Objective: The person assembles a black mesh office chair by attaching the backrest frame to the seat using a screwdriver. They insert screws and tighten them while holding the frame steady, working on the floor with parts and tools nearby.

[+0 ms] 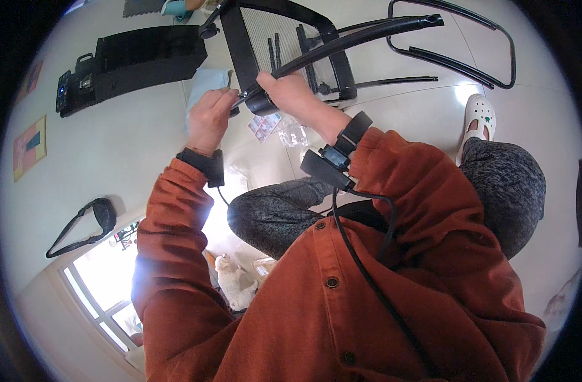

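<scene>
My left hand [209, 118] is closed, its fingers pinching a thin metal tool [243, 97] whose exact kind I cannot make out. That tool meets the near end of a curved black metal tube [367, 37]. Just to the right, my right hand [286, 94] wraps round the same tube, thumb on top. The tube slants up to the far right, lying across a black chair part with a mesh panel [256, 39]. Below my hands, a printed leaflet [263, 127] and a clear plastic bag [293, 132] lie on the tiled floor.
A bent black tube frame [511, 54] lies at the far right. At the left are a long black box [151, 54], a light-blue bag [208, 81] and a black strapped pouch [102, 215]. A white furry animal or plush [235, 281] sits near my left elbow. My white clog [479, 118] is at right.
</scene>
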`<state>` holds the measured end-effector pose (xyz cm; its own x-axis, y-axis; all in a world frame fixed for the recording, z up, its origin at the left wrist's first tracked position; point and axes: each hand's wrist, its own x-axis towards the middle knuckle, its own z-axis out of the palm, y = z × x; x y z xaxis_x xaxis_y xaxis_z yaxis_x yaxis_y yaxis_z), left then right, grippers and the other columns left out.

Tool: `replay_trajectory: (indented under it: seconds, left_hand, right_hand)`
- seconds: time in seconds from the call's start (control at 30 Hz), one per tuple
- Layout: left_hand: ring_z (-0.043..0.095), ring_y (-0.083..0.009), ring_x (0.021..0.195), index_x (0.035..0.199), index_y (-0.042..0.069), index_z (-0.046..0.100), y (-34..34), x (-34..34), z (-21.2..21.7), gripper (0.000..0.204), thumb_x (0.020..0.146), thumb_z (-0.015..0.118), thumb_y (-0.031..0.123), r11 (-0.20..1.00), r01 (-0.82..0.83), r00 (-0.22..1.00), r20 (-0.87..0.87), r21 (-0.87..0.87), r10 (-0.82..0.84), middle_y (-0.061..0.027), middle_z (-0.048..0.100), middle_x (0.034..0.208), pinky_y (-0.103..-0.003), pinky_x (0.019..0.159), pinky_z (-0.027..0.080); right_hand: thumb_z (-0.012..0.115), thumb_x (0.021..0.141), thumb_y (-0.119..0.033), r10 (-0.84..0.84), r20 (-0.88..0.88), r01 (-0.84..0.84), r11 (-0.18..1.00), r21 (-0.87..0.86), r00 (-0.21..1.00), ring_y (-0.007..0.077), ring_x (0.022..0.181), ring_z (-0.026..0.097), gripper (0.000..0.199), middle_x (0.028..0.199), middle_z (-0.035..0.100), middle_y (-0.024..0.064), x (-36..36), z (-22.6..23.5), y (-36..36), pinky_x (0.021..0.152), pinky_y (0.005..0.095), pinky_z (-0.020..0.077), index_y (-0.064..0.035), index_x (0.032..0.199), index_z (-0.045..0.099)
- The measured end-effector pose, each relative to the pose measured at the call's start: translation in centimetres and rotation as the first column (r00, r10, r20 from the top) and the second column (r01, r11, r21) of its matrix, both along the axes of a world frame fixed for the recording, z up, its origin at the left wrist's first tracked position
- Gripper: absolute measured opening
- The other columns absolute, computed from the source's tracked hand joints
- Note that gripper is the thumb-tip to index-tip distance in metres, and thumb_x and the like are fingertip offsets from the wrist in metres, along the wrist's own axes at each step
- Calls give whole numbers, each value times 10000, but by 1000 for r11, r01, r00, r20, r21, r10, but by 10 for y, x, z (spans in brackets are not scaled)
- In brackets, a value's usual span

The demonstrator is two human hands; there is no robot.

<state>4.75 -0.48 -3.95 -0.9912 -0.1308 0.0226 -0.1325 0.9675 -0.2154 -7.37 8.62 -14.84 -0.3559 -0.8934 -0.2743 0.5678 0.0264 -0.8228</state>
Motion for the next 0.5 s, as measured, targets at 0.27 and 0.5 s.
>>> replay_trajectory:
  seconds: [0.27,0.5]
  left_hand:
    - [573,-231,770,896,59,592,-13,-15,13,190,710,607,22,984,176,980,87,11,-176,-63,577,847,-326,630,466]
    - [467,-76,565,863,21,575,25,0,11,270,825,644,280,-56,-668,297,334,742,895,-19,532,711,-222,482,370]
  right_hand:
    - [469,799,-339,-92,-68,87,994,-69,993,318,698,598,380,696,616,175,5,-5,-5,679,364,467,3,711,610]
    - [486,793,-366,-26,-33,28,998,63,999,307,638,603,415,636,602,166,6,2,0,636,371,478,14,672,600]
